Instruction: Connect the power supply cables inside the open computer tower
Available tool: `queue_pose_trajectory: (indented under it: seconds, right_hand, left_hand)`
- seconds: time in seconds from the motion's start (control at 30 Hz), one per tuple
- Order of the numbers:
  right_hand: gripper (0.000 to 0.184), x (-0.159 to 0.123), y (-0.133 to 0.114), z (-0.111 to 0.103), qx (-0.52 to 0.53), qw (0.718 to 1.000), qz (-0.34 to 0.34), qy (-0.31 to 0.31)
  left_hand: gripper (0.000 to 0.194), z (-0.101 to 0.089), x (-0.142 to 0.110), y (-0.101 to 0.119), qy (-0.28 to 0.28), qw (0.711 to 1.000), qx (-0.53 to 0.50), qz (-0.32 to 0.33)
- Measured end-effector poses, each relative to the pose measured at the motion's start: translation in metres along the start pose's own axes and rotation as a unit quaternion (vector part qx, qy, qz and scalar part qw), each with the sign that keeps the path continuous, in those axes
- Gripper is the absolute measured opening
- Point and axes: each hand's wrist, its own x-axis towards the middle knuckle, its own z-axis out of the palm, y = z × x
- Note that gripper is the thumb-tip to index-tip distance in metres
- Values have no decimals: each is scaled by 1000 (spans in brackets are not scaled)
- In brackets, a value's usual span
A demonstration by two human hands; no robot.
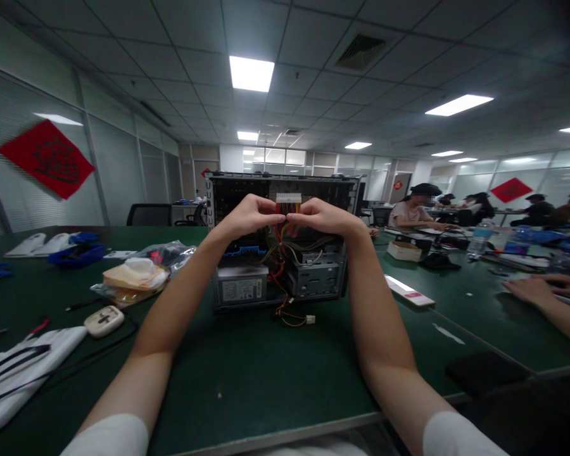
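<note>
An open computer case [346, 272] stands on the green table, its inside facing me. In front of it, my left hand [251, 214] and my right hand [322, 216] pinch the bundled wires just below a wide white power connector [289, 197], one from each side. The connector points upward, with red, yellow and dark wires running down from it into the case. A metal power supply [242, 285] sits at the lower left inside, and a grey drive cage [317, 280] at the lower right. One small white plug [310, 320] lies on the table on its loose wires.
Left on the table [266, 386] lie a plastic-wrapped package [135, 273], a small white case [104, 321], a white tray-like object [23, 373] with black cables and a blue item [76, 253]. To the right are a phone-like slab [409, 291], an open box [403, 251] and another person's hands [534, 290].
</note>
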Motion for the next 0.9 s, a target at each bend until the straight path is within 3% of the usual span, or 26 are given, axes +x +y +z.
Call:
queue_pose_trajectory:
  seconds: [0.13,0.3,0.47,0.6,0.9]
  right_hand:
    - [55,4,0,4,30,998,4,-50]
    - [50,5,-5,7,-2,996,-40,-84]
    - [51,3,-11,5,-31,992,-26,-123]
    - [52,1,-14,4,-52,991,-15,-122]
    - [47,0,-20,8,9,992,-3,-127]
  left_hand:
    - [30,-2,1,-4,4,1000,-18,-7]
    - [29,-2,0,-2,-25,999,-41,-15]
    - [29,1,-2,2,-44,998,-41,-18]
    - [30,1,-3,5,-62,997,-36,-18]
    - [27,-4,-5,7,-64,997,-29,-12]
